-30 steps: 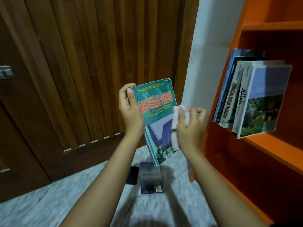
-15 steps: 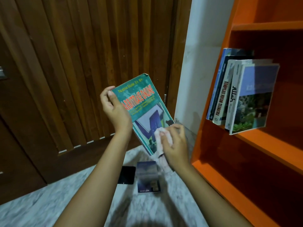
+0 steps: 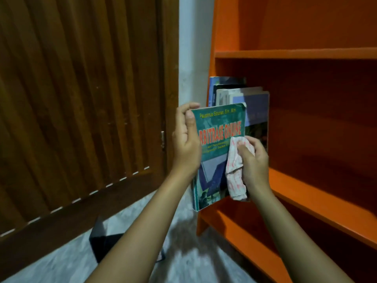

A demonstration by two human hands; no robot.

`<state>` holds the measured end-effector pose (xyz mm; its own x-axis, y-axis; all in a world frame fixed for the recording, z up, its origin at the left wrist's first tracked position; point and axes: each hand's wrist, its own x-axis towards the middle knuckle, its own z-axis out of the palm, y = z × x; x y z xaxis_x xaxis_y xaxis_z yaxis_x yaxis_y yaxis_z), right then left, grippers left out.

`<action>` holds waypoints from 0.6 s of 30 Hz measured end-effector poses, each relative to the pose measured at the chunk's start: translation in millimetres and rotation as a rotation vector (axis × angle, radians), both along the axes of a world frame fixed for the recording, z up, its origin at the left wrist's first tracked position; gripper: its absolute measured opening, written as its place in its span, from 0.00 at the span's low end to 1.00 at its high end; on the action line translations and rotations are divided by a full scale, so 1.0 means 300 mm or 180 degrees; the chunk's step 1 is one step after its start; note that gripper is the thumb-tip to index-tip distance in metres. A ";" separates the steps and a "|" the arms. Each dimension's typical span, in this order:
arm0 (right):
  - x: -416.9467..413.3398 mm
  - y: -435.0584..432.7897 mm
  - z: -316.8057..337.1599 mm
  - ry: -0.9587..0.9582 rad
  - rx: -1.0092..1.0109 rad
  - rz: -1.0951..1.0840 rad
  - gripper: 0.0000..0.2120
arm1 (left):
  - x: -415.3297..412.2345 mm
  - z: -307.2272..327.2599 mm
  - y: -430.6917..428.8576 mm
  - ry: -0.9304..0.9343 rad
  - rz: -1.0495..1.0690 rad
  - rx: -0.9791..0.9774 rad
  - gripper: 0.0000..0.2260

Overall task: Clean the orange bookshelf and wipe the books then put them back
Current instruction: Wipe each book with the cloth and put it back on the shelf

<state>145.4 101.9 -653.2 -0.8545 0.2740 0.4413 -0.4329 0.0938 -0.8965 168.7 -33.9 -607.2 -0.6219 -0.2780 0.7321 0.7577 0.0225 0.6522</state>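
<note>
A green book (image 3: 216, 144) with red title lettering is upright in front of the orange bookshelf (image 3: 306, 193), gripped by its left edge in my left hand (image 3: 186, 144). My right hand (image 3: 254, 160) presses a white cloth with red marks (image 3: 234, 172) against the cover's right half. Behind the green book, several books (image 3: 240, 99) stand at the left end of the middle shelf, partly hidden by it.
A brown slatted wooden door (image 3: 81, 99) fills the left side, with a white wall strip (image 3: 193, 48) beside the shelf. A dark object (image 3: 104, 244) lies on the grey marbled floor (image 3: 183, 252) below my arms. The shelf boards to the right hold nothing visible.
The green book has moved right and up, from in front of the door to in front of the shelved books. The cloth hand went from the cover's bottom corner to its middle right.
</note>
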 end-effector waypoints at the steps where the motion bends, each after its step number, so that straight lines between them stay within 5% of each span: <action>1: -0.004 0.042 0.000 0.0072 -0.0002 -0.0140 0.07 | -0.013 0.002 0.044 -0.0009 -0.0142 -0.0102 0.09; 5: -0.053 0.194 -0.009 0.0196 -0.0035 -0.0658 0.05 | -0.121 -0.030 0.174 -0.0258 -0.0329 -0.0491 0.12; 13: -0.239 0.326 -0.051 0.0081 -0.0255 -0.0868 0.12 | -0.283 -0.066 0.343 -0.0274 0.0536 -0.1146 0.25; 18: -0.355 0.328 -0.060 0.0111 -0.0915 -0.0625 0.04 | -0.361 -0.040 0.372 -0.0415 0.0975 -0.1758 0.34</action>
